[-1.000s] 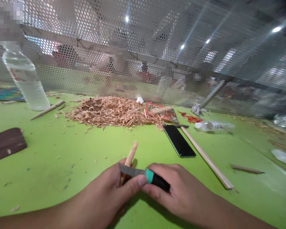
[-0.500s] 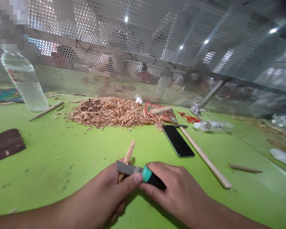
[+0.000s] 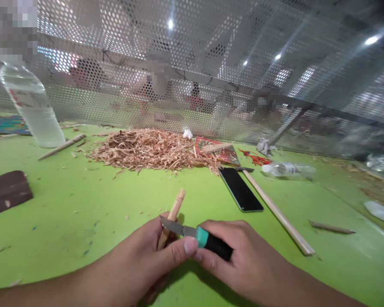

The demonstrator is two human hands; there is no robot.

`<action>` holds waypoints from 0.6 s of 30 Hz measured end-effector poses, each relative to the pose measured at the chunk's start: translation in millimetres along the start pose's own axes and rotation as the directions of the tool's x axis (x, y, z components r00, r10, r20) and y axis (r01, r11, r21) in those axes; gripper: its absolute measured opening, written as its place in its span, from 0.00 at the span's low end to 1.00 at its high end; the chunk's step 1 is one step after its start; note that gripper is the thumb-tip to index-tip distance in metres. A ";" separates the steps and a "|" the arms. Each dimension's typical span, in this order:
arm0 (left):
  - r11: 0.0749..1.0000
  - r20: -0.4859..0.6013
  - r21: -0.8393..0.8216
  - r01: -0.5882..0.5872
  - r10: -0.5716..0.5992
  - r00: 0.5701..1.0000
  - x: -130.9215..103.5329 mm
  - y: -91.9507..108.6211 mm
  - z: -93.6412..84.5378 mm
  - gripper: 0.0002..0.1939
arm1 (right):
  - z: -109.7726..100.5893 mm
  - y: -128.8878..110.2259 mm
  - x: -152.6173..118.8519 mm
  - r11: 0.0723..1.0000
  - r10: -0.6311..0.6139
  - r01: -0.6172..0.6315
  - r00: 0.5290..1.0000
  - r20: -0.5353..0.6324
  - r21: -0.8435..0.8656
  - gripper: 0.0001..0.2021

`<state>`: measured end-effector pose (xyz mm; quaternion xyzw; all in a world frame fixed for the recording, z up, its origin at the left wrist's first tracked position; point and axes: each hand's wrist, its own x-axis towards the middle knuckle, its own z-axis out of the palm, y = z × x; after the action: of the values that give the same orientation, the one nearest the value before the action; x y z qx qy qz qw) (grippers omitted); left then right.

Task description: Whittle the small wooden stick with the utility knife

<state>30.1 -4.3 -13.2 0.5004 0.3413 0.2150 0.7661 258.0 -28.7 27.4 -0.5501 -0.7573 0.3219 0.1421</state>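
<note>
At the frame's lower centre, your left hand was closed round a pale, grooved wooden stick slanting lengthwise toward upper right, your right hand wrapped round a black-and-teal-handled steel knife, blade pointing upper left across it.

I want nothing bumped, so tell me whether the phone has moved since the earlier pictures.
No, in no visible direction: the phone keeps its place relative to the shavings pile, its far end by the pile's right edge.
</note>
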 end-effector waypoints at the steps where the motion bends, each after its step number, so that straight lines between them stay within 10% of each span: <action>1: 1.000 -0.019 0.019 0.011 -0.011 1.000 -0.5 0.8 0.4 0.23 | 0.3 0.0 -0.2 1.000 0.004 -0.004 1.000 0.005 0.000 0.25; 18: 0.986 -0.066 0.142 -0.084 0.094 0.993 1.3 17.8 9.0 0.21 | -0.1 -1.4 -1.4 1.000 0.016 -0.016 1.000 0.002 0.009 0.25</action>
<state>37.8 -1.7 5.0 0.5591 0.3605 0.2428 0.7061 257.5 -30.2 28.5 -0.5552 -0.7516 0.3271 0.1411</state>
